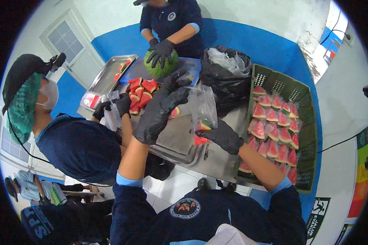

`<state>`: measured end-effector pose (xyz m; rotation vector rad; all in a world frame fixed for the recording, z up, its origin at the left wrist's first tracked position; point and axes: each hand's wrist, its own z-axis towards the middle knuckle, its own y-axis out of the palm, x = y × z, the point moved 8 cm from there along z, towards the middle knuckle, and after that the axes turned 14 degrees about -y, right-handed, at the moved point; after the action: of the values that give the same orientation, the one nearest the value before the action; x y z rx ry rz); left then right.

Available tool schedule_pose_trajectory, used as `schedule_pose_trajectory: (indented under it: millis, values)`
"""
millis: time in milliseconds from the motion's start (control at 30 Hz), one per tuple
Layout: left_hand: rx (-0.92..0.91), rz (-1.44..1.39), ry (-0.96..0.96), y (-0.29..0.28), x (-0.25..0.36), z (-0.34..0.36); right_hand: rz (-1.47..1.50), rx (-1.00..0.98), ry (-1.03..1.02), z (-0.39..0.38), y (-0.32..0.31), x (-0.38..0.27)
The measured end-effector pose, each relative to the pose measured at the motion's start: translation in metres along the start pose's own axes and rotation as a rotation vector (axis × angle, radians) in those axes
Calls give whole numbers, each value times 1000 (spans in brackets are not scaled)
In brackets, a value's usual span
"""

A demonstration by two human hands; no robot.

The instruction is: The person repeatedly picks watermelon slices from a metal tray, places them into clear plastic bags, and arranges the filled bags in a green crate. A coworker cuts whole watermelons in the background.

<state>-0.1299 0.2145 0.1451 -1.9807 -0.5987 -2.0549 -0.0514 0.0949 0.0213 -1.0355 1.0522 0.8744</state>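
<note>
My left hand [161,106], in a black glove, has its fingers at the top edge of a clear plastic bag [203,102]. My right hand [223,139], gloved alike, grips a red watermelon slice [201,139] at the lower end of that bag, overlapping it. Beyond my left hand, cut wedges [145,98] lie piled near a metal tray [180,147]. To my right stands a green perforated crate [306,122] with several rows of bagged wedges [274,132].
Across the table, a co-worker [171,16] presses a whole watermelon [157,69] on a blue board [131,77]. Another co-worker [77,143] at my left holds plastic bags [112,116]. A black sack [221,94] sits beside the crate. More people [45,192] are at lower left.
</note>
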Motion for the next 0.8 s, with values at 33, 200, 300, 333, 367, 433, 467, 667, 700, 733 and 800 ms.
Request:
schedule_pose_trajectory:
  millis: [33, 200, 300, 333, 367, 433, 467, 667, 700, 733, 800]
  values:
    - [-20, 116, -47, 7, -7, 1, -25, -15, -26, -3, -2, -5]
    - [-110, 404, -64, 44, -39, 13, 148, 92, -1, -30, -21, -7]
    - [-116, 461, 19, 61, -36, 18, 227, 211, 108, -58, -45, 4]
    - [-181, 495, 108, 75, -30, 15, 245, 249, 172, -68, -55, 9]
    - [-208, 500, 68, 85, -34, 13, 266, 294, 220, -80, -66, 12]
    - [-490, 402, 186, 131, -32, 2, -189, 154, -65, -91, -84, -14]
    - [-687, 522, 160, 159, -43, -2, -546, 118, -338, -100, -89, -39]
    - [-710, 1130, 702, 246, -64, -26, -482, 302, -245, -184, -144, -33]
    - [-731, 1179, 778, 258, -68, -26, -707, 297, -226, -196, -150, -33]
    - [-744, 1231, 854, 268, -73, -27, -788, 314, -241, -208, -156, -34]
    - [-694, 1038, 594, 277, -78, -13, -803, 247, -191, -228, -170, -25]
